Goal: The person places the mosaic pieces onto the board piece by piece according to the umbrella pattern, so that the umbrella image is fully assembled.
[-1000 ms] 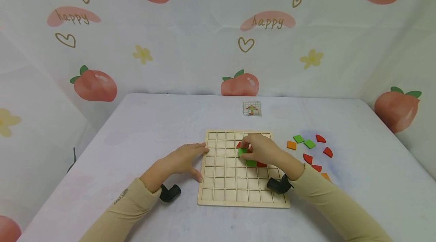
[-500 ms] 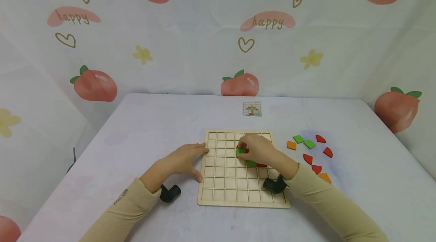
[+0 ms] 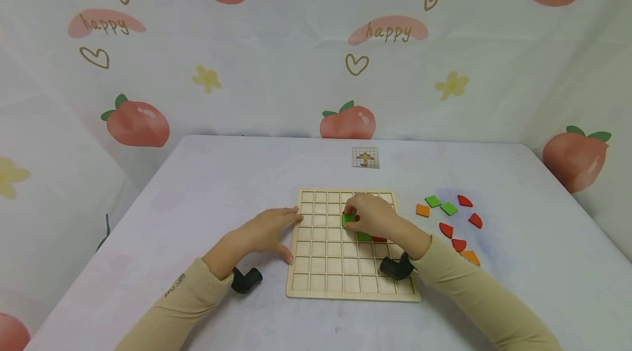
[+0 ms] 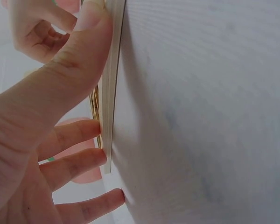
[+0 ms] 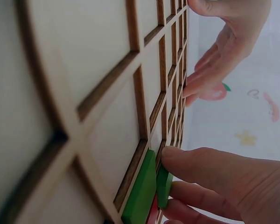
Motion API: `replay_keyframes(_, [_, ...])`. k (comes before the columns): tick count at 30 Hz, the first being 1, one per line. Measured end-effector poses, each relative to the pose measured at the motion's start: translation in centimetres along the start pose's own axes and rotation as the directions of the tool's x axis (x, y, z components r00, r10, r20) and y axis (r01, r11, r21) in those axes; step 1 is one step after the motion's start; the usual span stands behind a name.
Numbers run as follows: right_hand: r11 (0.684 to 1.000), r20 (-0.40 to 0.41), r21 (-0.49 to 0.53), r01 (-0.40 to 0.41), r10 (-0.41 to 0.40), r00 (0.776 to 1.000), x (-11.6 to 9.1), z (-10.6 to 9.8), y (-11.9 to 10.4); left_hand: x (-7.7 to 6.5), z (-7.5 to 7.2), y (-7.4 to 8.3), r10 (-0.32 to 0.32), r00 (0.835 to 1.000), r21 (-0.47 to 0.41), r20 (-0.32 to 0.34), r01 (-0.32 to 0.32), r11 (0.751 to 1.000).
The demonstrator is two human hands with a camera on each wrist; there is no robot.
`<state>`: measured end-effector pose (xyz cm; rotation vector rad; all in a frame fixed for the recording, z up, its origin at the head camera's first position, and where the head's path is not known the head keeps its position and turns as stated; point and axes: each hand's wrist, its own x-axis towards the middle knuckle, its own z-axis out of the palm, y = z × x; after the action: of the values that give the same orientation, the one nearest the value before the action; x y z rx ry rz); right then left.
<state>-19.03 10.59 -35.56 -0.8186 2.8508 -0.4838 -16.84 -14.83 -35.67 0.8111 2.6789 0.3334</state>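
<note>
My right hand (image 3: 377,216) pinches a green square tile (image 3: 348,220) between thumb and fingers, over a cell right of the middle of the wooden grid board (image 3: 318,266). In the right wrist view this held tile (image 5: 164,186) is tilted against the grid; whether it is fully seated I cannot tell. A second green tile (image 3: 364,237) and a red piece (image 3: 379,239) lie on the board just below the hand, which partly hides other red pieces. My left hand (image 3: 261,230) rests with spread, fairly straight fingers at the board's left edge, its thumb (image 4: 91,35) touching the rim.
Right of the board lie loose green tiles (image 3: 433,201), red quarter-round pieces (image 3: 475,220) and orange pieces (image 3: 422,210). A small pattern card (image 3: 365,158) lies behind the board on the white table (image 3: 237,175). Black wrist cameras (image 3: 396,267) hang below both wrists.
My right hand has shifted slightly left with the green tile, and the tile now lines up more squarely with the grid. The left hand and board have stayed still.
</note>
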Motion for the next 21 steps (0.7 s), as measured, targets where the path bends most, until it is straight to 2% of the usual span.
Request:
replay_keyframes(14, [1.000, 0.006, 0.026, -0.002, 0.001, 1.000, -0.06, -0.14, -0.04, -0.04, -0.04, 0.10, -0.008, 1.000, -0.006, 0.001, 0.008, 1.000])
replay_keyframes(21, [0.996, -0.037, 0.078, -0.034, 0.037, 0.999, -0.80, -0.74, 0.84, 0.03, 0.03, 0.10, -0.018, 1.000, -0.021, 0.006, 0.018, 1.000])
